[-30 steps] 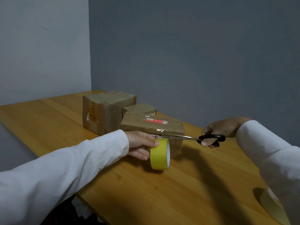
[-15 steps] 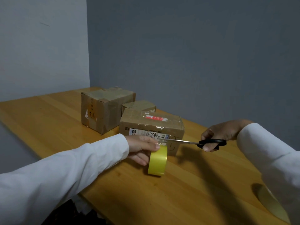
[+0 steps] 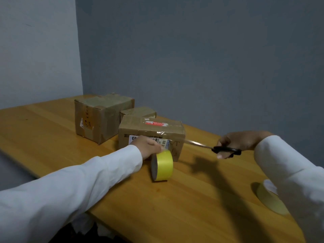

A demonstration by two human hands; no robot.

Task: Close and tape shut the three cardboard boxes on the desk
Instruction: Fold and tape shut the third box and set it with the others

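Cardboard boxes: three brown ones, flaps down, grouped at the back of the wooden counter (image 3: 201, 207). The front box (image 3: 150, 135) carries a white label and a red sticker; the big box (image 3: 98, 118) stands to its left; the small box (image 3: 140, 112) sits behind, between the two.
Tape roll: one yellow roll (image 3: 164, 165) stands on edge on the counter, just in front of the front box.
Left hand: the left hand (image 3: 149, 146) rests its curled fingers on top of the tape roll, gripping it against the front box.
Right hand: the right hand (image 3: 235, 142) has its fingers clamped through the black handles of one pair of scissors (image 3: 210, 147), blades pointing left toward the front box.
Step in hand: judged to be cutting the strip free from the roll at the front box; no stretched strip can be made out.
Next move: likely calls for bringing the blades to the tape between roll and box, snipping, then pressing the loose end flat.
Further out: a second, paler roll (image 3: 270, 199) lies flat near the right sleeve (image 3: 289, 172).
Count: three boxes, two rolls, one pair of scissors, two hands.
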